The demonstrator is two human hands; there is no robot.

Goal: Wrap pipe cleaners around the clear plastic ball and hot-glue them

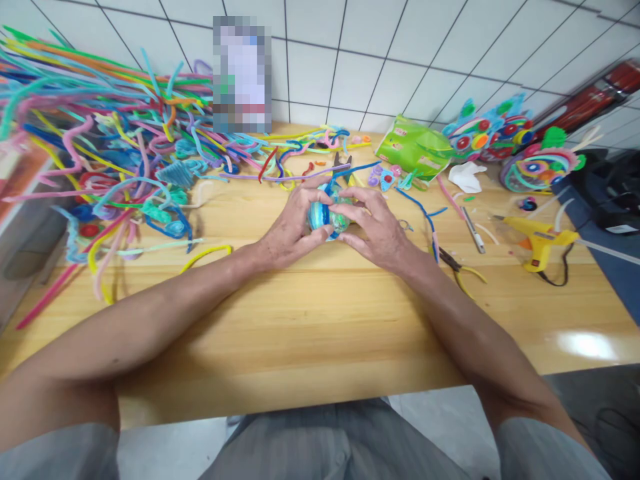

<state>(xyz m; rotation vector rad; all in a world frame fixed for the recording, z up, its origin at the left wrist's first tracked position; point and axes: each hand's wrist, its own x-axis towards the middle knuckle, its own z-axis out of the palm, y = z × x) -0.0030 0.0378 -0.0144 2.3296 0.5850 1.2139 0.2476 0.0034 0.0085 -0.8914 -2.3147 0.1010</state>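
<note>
Between my two hands, above the middle of the wooden table, is a small rounded craft piece (319, 215), banded in blue and light-blue pipe cleaners, with a clear, greenish side. My left hand (296, 223) closes round its left side, thumb at the bottom. From the right, my right hand (374, 225) pinches it with bent fingers and thumb. A blue pipe cleaner (360, 169) sticks out above the piece towards the right; my fingers hide where it joins. Just behind lie pliers or cutters (341, 162), partly covered.
A large heap of coloured pipe cleaners (125, 147) fills the left. Towards the right are a green packet (415, 150), decorated animal-like heads (537, 167), a craft knife (473, 230), yellow-handled pliers (457, 267) and a yellow glue gun (543, 243). A tiled wall (320, 60) stands behind.
</note>
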